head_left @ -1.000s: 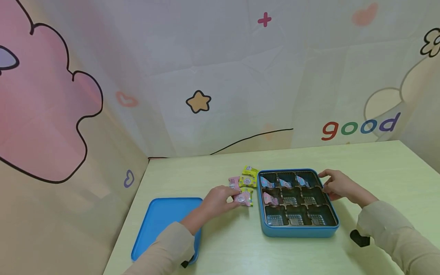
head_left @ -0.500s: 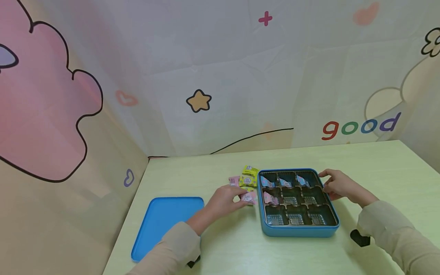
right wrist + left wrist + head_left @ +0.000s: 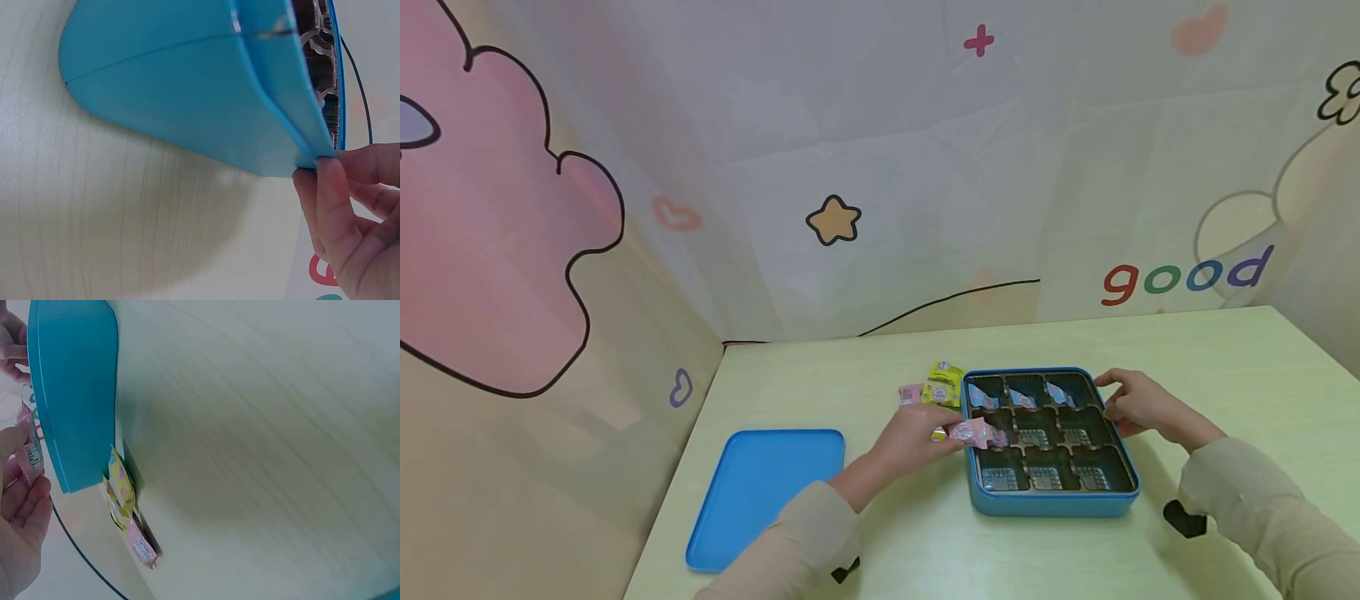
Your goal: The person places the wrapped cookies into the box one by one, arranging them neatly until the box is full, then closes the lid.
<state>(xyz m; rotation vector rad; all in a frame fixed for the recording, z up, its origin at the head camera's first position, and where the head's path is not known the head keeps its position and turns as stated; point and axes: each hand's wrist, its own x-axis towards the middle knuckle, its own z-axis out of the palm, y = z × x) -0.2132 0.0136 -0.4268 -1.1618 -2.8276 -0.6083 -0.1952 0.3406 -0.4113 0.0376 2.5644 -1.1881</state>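
My left hand (image 3: 912, 440) pinches a pink wrapped candy (image 3: 31, 456) between thumb and fingers, at the left rim of the blue tin (image 3: 1052, 505). The candy overlaps the tin's middle-left compartment, where another pink candy (image 3: 997, 437) is partly hidden. My right hand (image 3: 1138, 403) grips the tin's right rim; in the right wrist view its thumb and fingers are at the edge. Inside the tin, a dark divided tray (image 3: 1051, 433) holds blue-and-pink candies (image 3: 1022, 399) in its back row. Beside the tin lie yellow candies (image 3: 942, 394) and a pink one (image 3: 911, 394).
A blue lid (image 3: 760, 492) lies on the pale table (image 3: 910, 533) at the left, beyond my left forearm. One more yellow candy (image 3: 938, 433) shows partly behind my left fingers. A printed cloth wall (image 3: 880, 167) stands behind the table.
My left hand has lifted the pink candy from the pile and carried it right to the tin's left rim. A yellow candy beneath it is partly uncovered. My right hand stays put.
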